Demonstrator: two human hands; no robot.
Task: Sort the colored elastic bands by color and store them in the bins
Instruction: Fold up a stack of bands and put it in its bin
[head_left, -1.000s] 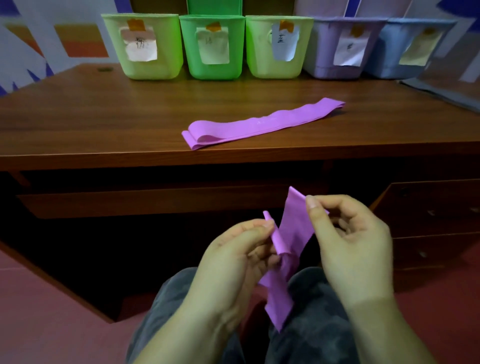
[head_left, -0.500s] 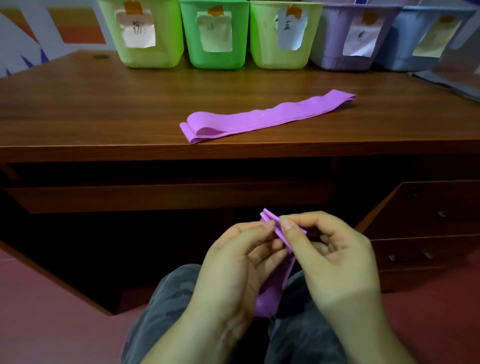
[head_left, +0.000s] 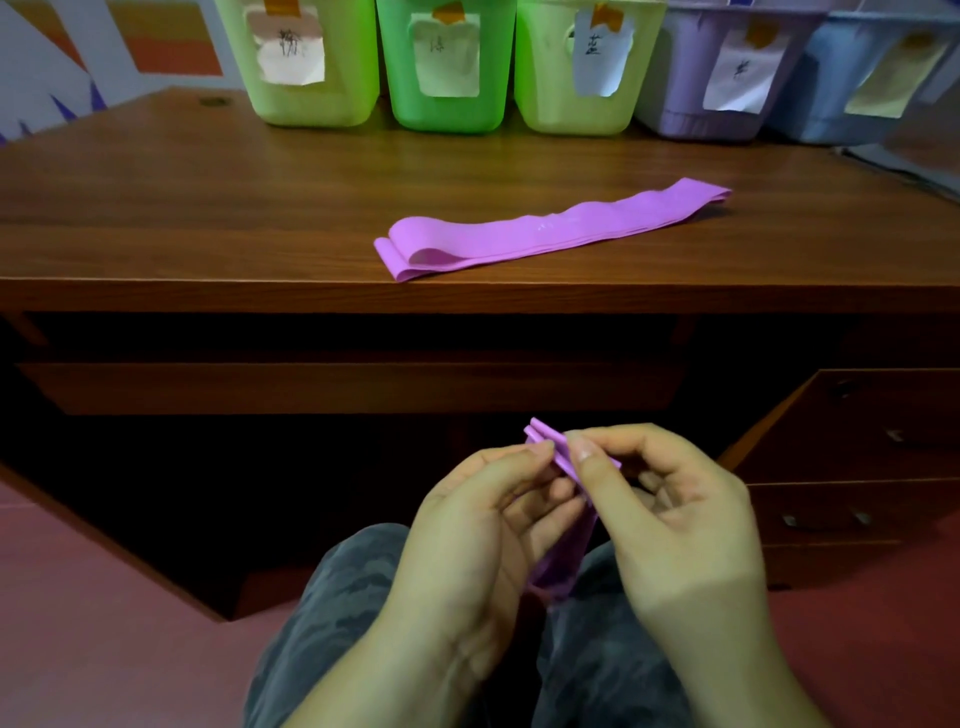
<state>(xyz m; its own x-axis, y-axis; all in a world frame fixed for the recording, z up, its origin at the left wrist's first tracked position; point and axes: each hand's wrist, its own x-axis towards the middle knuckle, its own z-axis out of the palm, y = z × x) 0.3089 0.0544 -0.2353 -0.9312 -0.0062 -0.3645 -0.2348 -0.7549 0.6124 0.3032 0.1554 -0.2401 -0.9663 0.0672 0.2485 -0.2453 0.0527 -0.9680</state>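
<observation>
**A:** What did the room look like?

**B:** A dark wooden desk (head_left: 208, 197) stood beyond the person's hands, with five plastic bins along its far edge: three green, then a purple bin (head_left: 691, 111), then a blue one. Each carried a paper label.

**A:** And the hands?

**B:** Both were low, over the lap. The left hand (head_left: 483, 525) and the right hand (head_left: 670, 509) each pinched a folded purple band (head_left: 553, 444) between thumb and fingertips, its layered edge poking up between them and its tail hanging down below the palms. A second purple band (head_left: 550, 231) lay flat on the desk, well ahead of the hands.

**A:** How would that fold go well?

**B:** I'd say by keeping the layers aligned and pinched firmly, since elastic tends to spring open, then carrying it forward and right to the purple bin.

**A:** Anything you couldn't see?

**B:** The bin tops were cut off, so their contents stayed hidden. The handwritten labels were too faint to read.
</observation>
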